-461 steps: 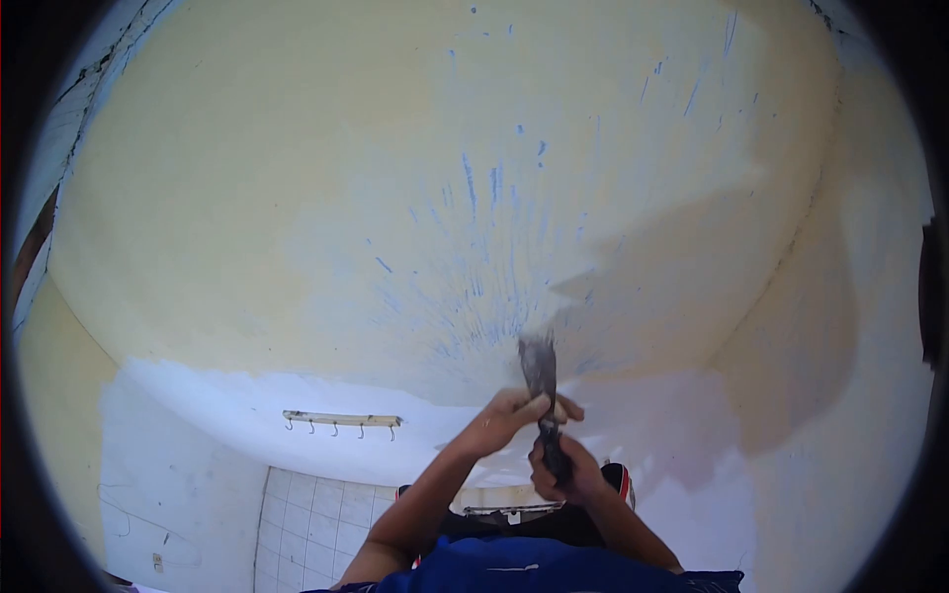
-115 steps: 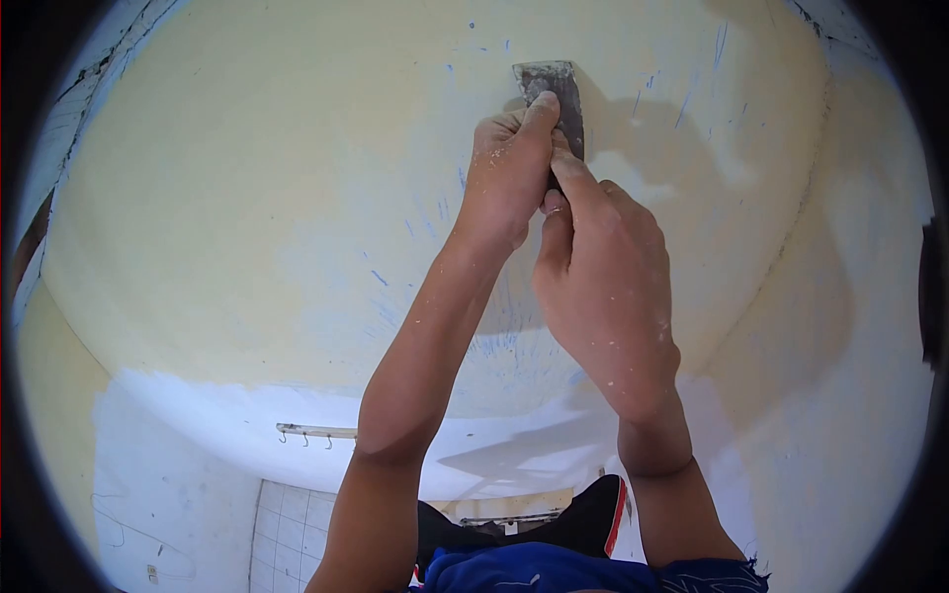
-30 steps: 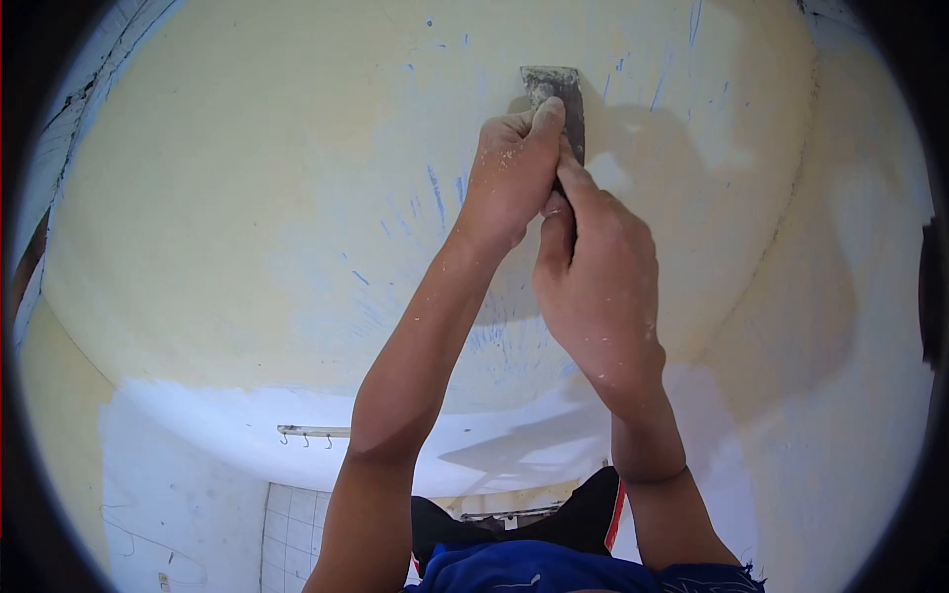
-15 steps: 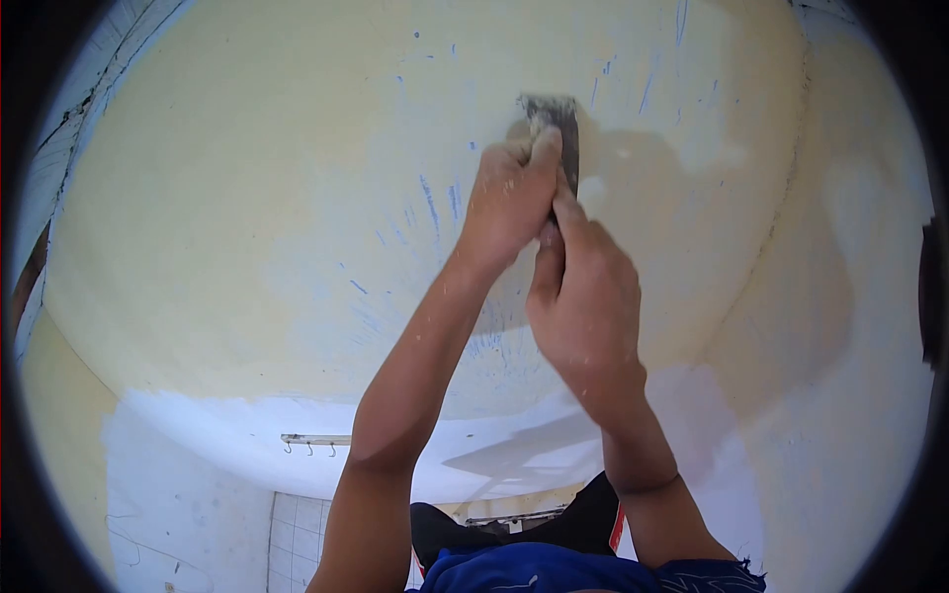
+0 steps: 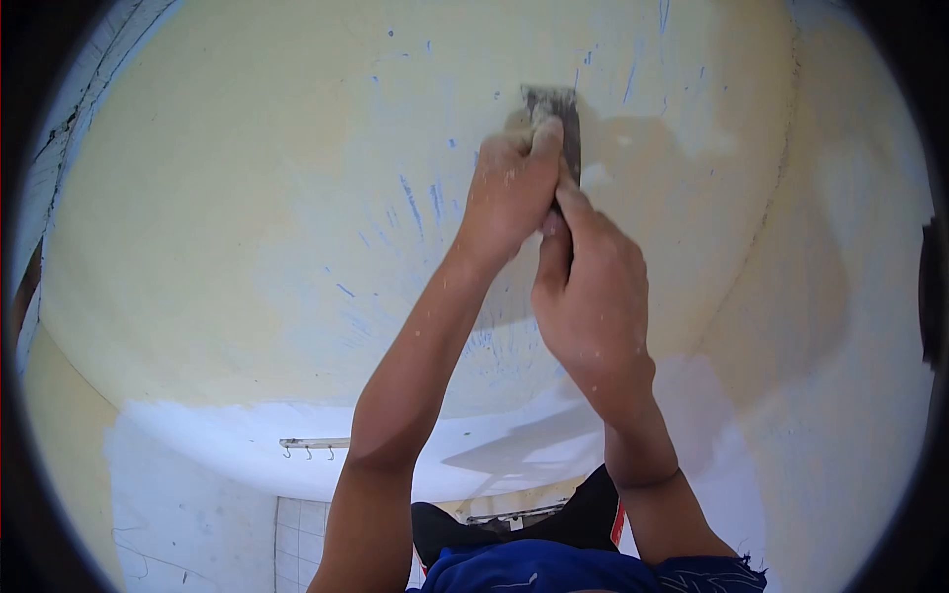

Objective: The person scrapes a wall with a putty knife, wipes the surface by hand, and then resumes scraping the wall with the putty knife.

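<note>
A scraper (image 5: 570, 148) with a flat dark blade is pressed against the pale yellow wall (image 5: 227, 208), whitish residue along its far edge. My left hand (image 5: 512, 188) is closed round the blade part, thumb pointing up along it. Lower down, my right hand (image 5: 596, 282) is wrapped about the handle, which the fingers mostly hide. Blue streaks (image 5: 410, 203) and patches of bluish white mark the wall around both hands.
A hook rail (image 5: 316, 443) is fixed low on the white part of the wall. Cracked edges (image 5: 64, 138) run along the far left. A dark object (image 5: 929, 296) sits at the right edge. White tiles (image 5: 300, 534) show near the bottom.
The scraper and both hands stay nearly in place in view, while the wall marks have shifted slightly left. The right hand sits a little further right.
</note>
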A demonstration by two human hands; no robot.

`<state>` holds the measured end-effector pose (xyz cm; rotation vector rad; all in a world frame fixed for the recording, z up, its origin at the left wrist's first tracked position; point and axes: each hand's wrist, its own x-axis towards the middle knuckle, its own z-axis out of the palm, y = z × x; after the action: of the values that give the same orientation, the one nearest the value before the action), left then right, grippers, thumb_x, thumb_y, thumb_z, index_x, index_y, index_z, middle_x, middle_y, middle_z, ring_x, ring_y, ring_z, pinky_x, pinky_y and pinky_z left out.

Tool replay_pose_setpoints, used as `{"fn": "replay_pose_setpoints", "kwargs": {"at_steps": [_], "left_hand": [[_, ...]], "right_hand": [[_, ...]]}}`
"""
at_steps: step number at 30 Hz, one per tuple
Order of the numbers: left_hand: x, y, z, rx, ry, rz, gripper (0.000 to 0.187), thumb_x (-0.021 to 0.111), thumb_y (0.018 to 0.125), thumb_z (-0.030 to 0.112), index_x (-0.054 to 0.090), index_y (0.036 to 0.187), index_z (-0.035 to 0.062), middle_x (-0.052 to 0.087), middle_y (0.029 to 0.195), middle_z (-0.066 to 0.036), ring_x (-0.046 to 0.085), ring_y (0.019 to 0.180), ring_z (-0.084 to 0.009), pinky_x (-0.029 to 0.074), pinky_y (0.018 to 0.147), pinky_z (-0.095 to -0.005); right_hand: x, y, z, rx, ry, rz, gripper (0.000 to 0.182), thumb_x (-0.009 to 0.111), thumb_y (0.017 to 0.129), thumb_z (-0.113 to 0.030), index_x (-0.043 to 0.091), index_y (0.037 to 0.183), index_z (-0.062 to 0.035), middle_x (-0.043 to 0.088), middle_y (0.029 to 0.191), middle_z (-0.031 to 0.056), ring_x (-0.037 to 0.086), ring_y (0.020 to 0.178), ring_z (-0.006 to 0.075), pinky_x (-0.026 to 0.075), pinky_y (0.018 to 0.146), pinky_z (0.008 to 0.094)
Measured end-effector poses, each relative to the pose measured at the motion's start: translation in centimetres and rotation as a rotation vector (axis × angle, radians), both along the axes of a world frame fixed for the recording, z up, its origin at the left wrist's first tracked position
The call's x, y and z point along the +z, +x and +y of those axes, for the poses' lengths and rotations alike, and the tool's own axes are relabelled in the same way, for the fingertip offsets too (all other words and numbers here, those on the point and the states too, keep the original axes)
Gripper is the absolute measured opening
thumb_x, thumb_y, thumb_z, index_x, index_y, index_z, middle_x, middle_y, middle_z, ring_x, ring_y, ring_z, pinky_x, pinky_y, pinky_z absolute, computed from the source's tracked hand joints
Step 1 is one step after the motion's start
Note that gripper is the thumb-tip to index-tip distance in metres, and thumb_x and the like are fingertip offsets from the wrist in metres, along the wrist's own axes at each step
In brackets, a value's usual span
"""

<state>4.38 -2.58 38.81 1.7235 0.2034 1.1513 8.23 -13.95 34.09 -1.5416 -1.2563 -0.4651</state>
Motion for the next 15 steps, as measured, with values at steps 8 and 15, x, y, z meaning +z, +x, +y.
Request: {"fn": "replay_pose_setpoints", "kwargs": {"at_steps": [8,15], "left_hand": [[1.6,1.0,0.2,-0.053,-0.015,-0.043,0.043,0.055,0.102,0.031,0.054,0.064,0.0111,0.051,0.056,0.002,0.043,0.047,-0.0057,0.032,0.043,-0.0255],[-0.4,0.5,-0.4,0.015,-0.008,-0.015,0.042,0.055,0.102,0.029,0.055,0.065,0.0101,0.05,0.056,0.002,0.043,0.047,-0.0068,0.033,0.045,-0.0258]], "right_hand": [[2.2,1.1,0.1,0.043,0.024,0.021,0.043,0.056,0.093,-0.009,0.055,0.135,0.0003,0.065,0.082,0.0203,0.068,0.075,0.0368,0.053,0.067,0.0471],[-0.2,0.8,-0.4,-0.04,-0.038,-0.049,0.044,0.056,0.093,-0.009,0.056,0.135,-0.0001,0.065,0.082,0.0208,0.068,0.076,0.0365,0.052,0.067,0.0471]]}}
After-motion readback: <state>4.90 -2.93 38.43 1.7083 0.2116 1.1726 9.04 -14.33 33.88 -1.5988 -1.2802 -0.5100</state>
